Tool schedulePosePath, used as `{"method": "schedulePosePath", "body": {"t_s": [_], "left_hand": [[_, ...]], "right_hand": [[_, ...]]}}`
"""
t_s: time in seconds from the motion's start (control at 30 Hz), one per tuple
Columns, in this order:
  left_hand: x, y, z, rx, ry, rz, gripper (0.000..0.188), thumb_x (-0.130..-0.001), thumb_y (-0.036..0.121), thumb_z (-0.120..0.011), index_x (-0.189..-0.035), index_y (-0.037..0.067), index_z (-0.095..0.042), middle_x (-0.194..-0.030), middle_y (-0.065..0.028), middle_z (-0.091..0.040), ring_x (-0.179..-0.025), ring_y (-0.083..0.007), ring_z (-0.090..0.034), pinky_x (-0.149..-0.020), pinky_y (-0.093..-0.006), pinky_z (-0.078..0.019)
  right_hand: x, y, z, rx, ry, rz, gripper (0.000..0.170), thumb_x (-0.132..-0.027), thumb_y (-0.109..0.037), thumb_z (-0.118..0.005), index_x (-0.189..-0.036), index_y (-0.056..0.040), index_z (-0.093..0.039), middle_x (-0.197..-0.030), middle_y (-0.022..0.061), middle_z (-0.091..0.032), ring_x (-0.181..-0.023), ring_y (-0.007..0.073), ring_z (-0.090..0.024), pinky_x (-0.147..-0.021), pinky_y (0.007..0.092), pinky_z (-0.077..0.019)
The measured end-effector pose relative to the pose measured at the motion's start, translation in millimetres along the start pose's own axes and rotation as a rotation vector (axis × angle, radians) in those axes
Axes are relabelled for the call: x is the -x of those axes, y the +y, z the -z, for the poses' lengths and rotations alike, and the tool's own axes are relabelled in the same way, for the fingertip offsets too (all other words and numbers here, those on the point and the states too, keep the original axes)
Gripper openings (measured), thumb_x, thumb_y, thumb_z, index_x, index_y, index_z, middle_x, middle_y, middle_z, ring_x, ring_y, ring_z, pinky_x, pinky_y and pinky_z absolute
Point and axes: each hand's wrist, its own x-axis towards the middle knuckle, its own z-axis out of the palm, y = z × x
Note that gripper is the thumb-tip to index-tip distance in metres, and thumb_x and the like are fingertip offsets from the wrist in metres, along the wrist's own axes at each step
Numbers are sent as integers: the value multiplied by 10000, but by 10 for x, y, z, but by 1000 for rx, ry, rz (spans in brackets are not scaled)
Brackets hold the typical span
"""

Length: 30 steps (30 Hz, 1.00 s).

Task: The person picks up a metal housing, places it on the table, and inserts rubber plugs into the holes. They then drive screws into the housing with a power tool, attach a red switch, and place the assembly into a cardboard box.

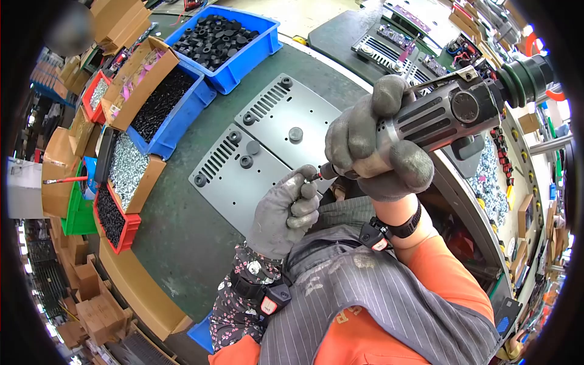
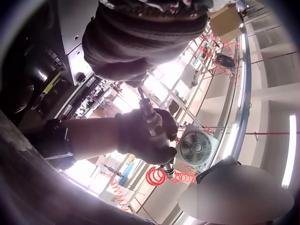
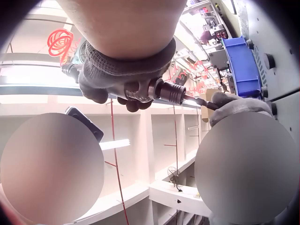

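My gloved right hand [image 1: 371, 131] grips a pneumatic screwdriver [image 1: 447, 112] around its body, tilted with its bit [image 1: 315, 177] toward the left hand. The gloved left hand [image 1: 280, 213] has its fingers curled, thumb and forefinger pinching a small dark piece at the bit's tip; the fingers mostly hide it. In the right wrist view the driver's ribbed nose [image 3: 172, 93] and thin bit point at the left fingertips [image 3: 225, 99]. Beneath the hands, two grey metal panels [image 1: 225, 176] lie side by side, with slots, holes and several round black rubber feet [image 1: 246, 161].
A blue bin [image 1: 261, 52] of black rubber parts stands behind the panels. To the left are a blue bin [image 1: 182, 118] of black screws, a box of silver screws [image 1: 126, 167] and a red bin [image 1: 131, 228]. Circuit boards [image 1: 389, 45] lie on the far bench.
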Motion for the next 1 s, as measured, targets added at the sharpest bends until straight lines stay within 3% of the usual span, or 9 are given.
{"method": "schedulePosePath", "body": {"t_s": [0.27, 0.33, 0.47, 0.53, 0.7, 0.8, 0.9, 0.93, 1.0], "left_hand": [[-89, -37, -126, -183, 22, 125, 323, -953, 251, -483, -1158, 3, -509, -766, 7, -475, -549, -36, -358, -429, -147, -326], [-97, 18, -388, -805, 383, 7, 337, -939, 276, -516, -1122, -4, -556, -764, 7, -508, -560, -25, -385, -433, -151, -309], [-401, 307, -129, -1262, 435, -367, 296, -901, 272, -572, -1044, 16, -616, -757, -17, -541, -581, -80, -455, -502, -196, -383], [-502, 417, -86, -2235, 468, -652, 246, -862, 219, -610, -1043, 56, -641, -766, -58, -584, -643, -168, -535, -629, -260, -454], [-635, 452, -217, -2284, 540, -423, 247, -828, 178, -646, -1046, 63, -660, -867, -108, -669, -802, -183, -622, -740, -294, -472], [-471, 448, -270, -1825, 387, 113, 241, -853, 176, -633, -1009, -7, -658, -974, -66, -688, -857, -82, -605, -766, -248, -471], [-435, 335, -121, -1878, 518, -53, 269, -834, 183, -647, -1042, 12, -648, -916, -82, -684, -804, -116, -611, -736, -268, -478], [-411, 301, -171, -2210, 578, -244, 299, -802, 185, -664, -1062, 38, -639, -866, -94, -666, -749, -157, -611, -708, -286, -481], [-359, 248, -95, -2187, 438, -287, 305, -789, 189, -670, -1059, 50, -639, -856, -98, -654, -733, -178, -605, -700, -294, -480]], "right_hand": [[87, -134, 172, 44, 113, -11, 423, -759, -340, -627, -1046, -111, -416, -691, -10, -495, -474, 134, -457, -446, 270, -380], [88, -160, 218, 63, 276, -19, 390, -802, -379, -560, -1057, -111, -434, -709, -25, -477, -512, 121, -432, -474, 253, -341], [144, -224, 509, -154, 268, -7, 356, -792, -304, -561, -1079, -102, -498, -773, 60, -557, -635, 206, -513, -617, 344, -419], [163, -237, 526, -152, 269, 11, 355, -791, -286, -565, -1080, -93, -493, -758, 70, -554, -622, 209, -522, -593, 343, -425], [202, -251, 438, -50, 307, 2, 367, -766, -243, -590, -1065, -61, -477, -729, 85, -558, -596, 222, -550, -519, 326, -439], [247, -260, 417, -5, 276, -30, 374, -738, -173, -596, -1062, -33, -470, -693, 95, -576, -586, 225, -573, -543, 325, -467], [246, -243, 351, 149, 307, -39, 375, -738, -148, -585, -1068, -16, -467, -698, 113, -586, -573, 222, -570, -539, 310, -463], [237, -256, 316, 316, 315, -111, 414, -738, -244, -600, -1069, -44, -452, -721, 65, -551, -575, 190, -536, -519, 302, -432], [240, -214, 288, 360, 322, -133, 411, -739, -219, -600, -1079, -38, -459, -729, 74, -561, -588, 197, -546, -531, 311, -446]]}}
